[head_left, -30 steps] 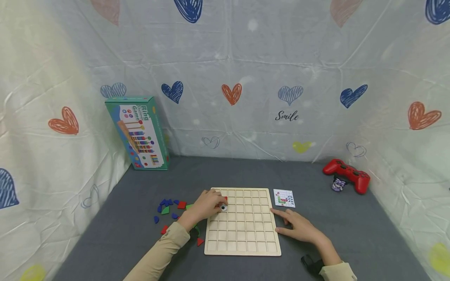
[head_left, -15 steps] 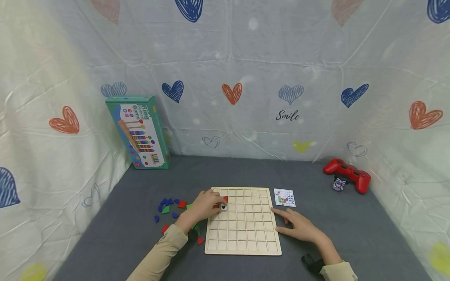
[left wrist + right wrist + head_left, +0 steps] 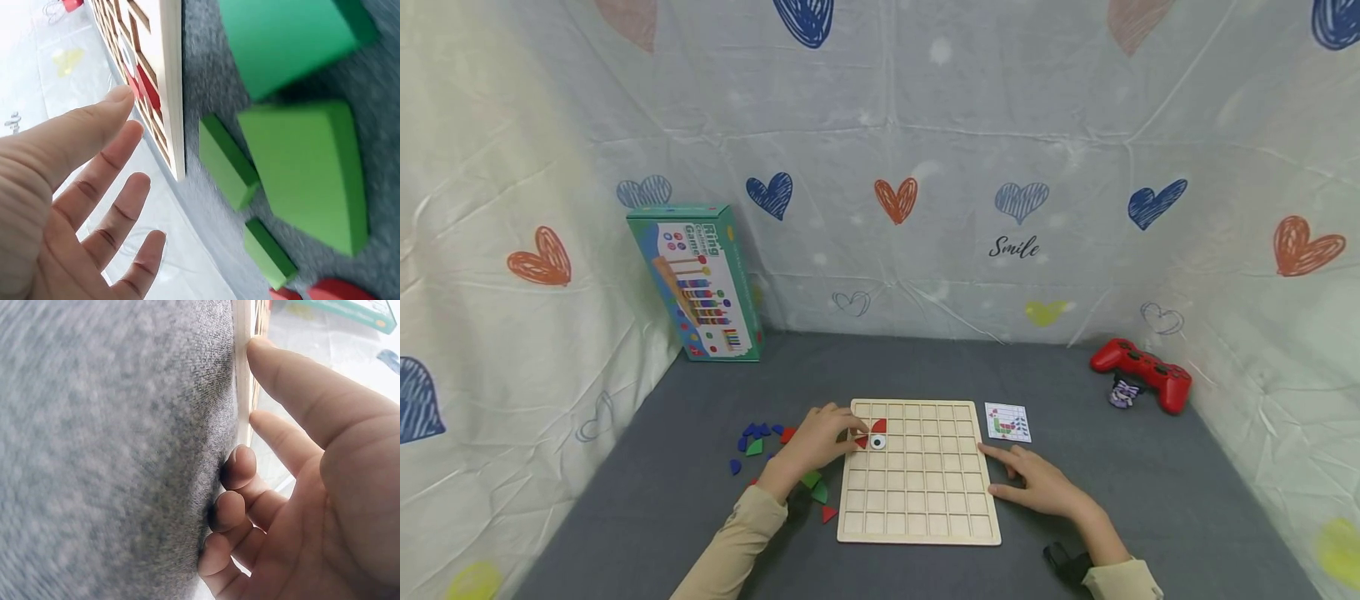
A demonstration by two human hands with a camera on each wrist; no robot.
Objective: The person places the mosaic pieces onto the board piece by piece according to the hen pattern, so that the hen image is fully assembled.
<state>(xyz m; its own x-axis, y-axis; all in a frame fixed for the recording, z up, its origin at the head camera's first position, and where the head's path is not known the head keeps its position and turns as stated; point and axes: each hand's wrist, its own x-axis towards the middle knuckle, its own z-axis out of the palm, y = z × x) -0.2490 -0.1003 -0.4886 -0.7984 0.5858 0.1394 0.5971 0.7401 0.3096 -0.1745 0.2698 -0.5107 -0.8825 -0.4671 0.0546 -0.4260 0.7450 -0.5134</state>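
A wooden grid board [image 3: 925,504] lies on the table. In its upper left cells sit a red rounded piece [image 3: 879,426], a round black-and-white eye piece [image 3: 877,442] and a small red pointed piece [image 3: 861,442], left of the eye. My left hand [image 3: 808,443] hovers over the board's left edge, its fingertips by the red pointed piece. The left wrist view shows its thumb and fingers [image 3: 128,200] apart, holding nothing. With straight thumb and index finger, my right hand [image 3: 1045,487] touches the board's right edge; its other fingers [image 3: 228,511] curl beside the edge.
Green blocks [image 3: 306,169], blue pieces [image 3: 735,467] and a red triangle [image 3: 829,514] lie loose left of the board. A printed pattern card [image 3: 1007,422] is at its upper right. Farther back are a green box [image 3: 700,283], a red game controller [image 3: 1141,371] and a small purple figure [image 3: 1122,392].
My left hand has drawn back leftward from the eye piece, uncovering it and the red pieces around it. The right hand stays at the board's edge.
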